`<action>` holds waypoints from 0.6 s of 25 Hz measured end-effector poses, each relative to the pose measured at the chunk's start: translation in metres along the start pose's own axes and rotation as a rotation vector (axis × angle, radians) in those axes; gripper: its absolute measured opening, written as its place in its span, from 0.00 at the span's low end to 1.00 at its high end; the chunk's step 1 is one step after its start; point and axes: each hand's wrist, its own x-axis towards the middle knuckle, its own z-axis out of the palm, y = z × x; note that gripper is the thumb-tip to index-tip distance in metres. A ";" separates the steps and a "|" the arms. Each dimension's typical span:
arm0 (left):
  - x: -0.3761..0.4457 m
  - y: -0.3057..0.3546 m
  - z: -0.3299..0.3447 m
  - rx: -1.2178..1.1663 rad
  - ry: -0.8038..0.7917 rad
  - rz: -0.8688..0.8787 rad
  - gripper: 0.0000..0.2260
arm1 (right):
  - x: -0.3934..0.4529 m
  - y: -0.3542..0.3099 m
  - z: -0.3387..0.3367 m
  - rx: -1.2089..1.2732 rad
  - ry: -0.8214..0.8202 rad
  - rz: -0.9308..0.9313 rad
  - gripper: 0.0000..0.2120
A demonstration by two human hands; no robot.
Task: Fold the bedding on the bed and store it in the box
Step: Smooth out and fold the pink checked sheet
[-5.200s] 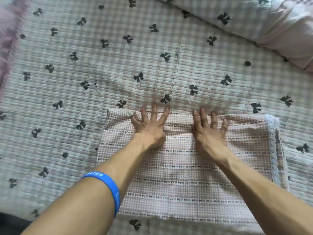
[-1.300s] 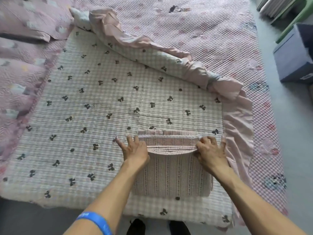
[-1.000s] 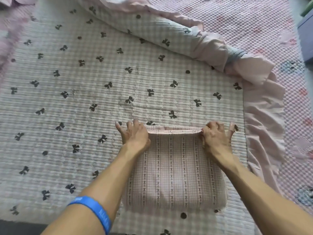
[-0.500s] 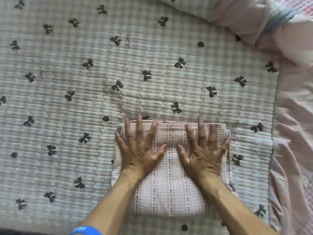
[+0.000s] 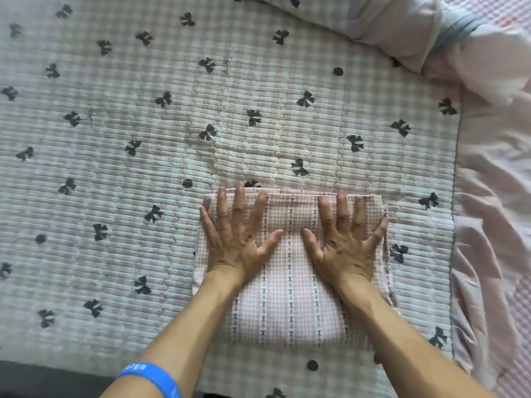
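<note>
At nine o'clock and across the whole upper field lies the quilted bow-print quilt (image 5: 143, 139), spread flat on the bed and serving as the working ground. Low at seven o'clock, a blue wristband (image 5: 149, 377) rides the left forearm. Moving toward centre, the left hand (image 5: 235, 242) lies flat, fingers straight and fanned wide, palm down on the left half of the folded pink gingham bedding (image 5: 290, 297); fingertips reach its far edge at twelve o'clock of the bundle. Just beside it, thumbs near but apart, the right hand (image 5: 344, 245) mirrors the pose, splayed wide on the right half, little finger at the bundle's right edge. Neither hand grips anything; both press. Judged purpose: spread palms cover most of the bundle's upper half, squeezing out trapped air and setting the crease so the layers do not spring open when lifted. The bundle is compact, roughly rectangular, striped seams running toward the person, sitting on the quilt at five to six o'clock of the view. Further right, at three o'clock, a plain pink ruffled border (image 5: 494, 225) lies rumpled; at one o'clock the quilt's turned-back edge (image 5: 402, 30) is bunched up. No box is in view; storing appears not yet begun, and the quilt itself is unfolded.
</note>
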 end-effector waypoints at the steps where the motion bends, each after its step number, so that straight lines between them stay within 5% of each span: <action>1: -0.019 -0.002 -0.003 -0.017 -0.014 -0.018 0.38 | -0.011 0.001 -0.004 0.002 -0.009 0.008 0.35; 6: -0.099 -0.018 -0.003 -0.236 -0.210 -0.387 0.39 | -0.081 0.022 -0.018 0.125 -0.158 0.371 0.34; 9: -0.095 -0.027 -0.013 -0.343 -0.278 -0.349 0.42 | -0.095 0.033 -0.029 0.115 -0.248 0.397 0.31; 15: -0.103 -0.024 -0.070 -0.574 -0.281 -0.294 0.40 | -0.108 0.042 -0.071 0.374 0.005 0.333 0.22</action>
